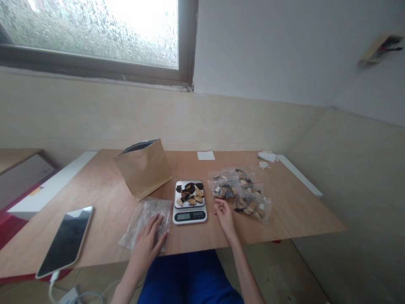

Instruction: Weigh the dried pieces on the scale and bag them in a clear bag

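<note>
Fingers of the left hand (148,240) lie spread flat on empty bags (147,221); right hand (223,213) curls loosely beside the scale (190,202), so lift one bag cleanly.

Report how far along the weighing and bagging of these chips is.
Done: filled clear bags lie right of the scale. In hand: chips sit on its pan; the left hand rests on empty bags, the right hand beside the scale. Left: bagging this batch.

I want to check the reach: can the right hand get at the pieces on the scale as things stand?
Probably yes. The right hand rests open on the table just right of the scale, and nothing lies between it and the pieces, which sit uncovered on the pan.
</note>
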A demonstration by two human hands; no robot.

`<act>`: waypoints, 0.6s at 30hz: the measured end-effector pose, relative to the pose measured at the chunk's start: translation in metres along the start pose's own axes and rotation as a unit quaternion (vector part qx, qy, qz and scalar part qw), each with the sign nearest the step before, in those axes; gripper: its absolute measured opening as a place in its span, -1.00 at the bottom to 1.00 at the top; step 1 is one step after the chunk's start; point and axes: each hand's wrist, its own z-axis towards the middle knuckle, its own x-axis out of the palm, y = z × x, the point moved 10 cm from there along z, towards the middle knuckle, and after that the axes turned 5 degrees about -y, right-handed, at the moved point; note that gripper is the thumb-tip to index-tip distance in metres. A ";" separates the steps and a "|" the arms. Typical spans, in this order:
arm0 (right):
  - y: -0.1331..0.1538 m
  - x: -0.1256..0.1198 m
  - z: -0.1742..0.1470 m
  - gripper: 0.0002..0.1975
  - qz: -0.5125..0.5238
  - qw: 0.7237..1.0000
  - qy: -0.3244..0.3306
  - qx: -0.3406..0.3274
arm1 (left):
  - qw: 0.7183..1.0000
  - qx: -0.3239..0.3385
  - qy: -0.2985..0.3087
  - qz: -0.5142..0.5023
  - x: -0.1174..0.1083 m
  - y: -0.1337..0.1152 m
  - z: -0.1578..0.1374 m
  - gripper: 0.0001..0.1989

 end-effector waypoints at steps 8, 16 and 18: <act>0.012 -0.001 -0.007 -0.70 -0.108 0.990 -0.024 -0.085 | 0.997 -0.004 -0.048 0.060 0.000 -0.015 -0.003 -0.55; 0.031 0.006 -0.016 -0.73 -0.158 0.975 -0.027 -0.154 | 0.996 -0.038 -0.069 0.039 0.000 -0.014 -0.002 -0.63; 0.030 0.006 -0.016 -0.72 -0.168 0.973 -0.026 -0.159 | 0.996 -0.049 -0.068 0.034 -0.002 -0.013 0.001 -0.66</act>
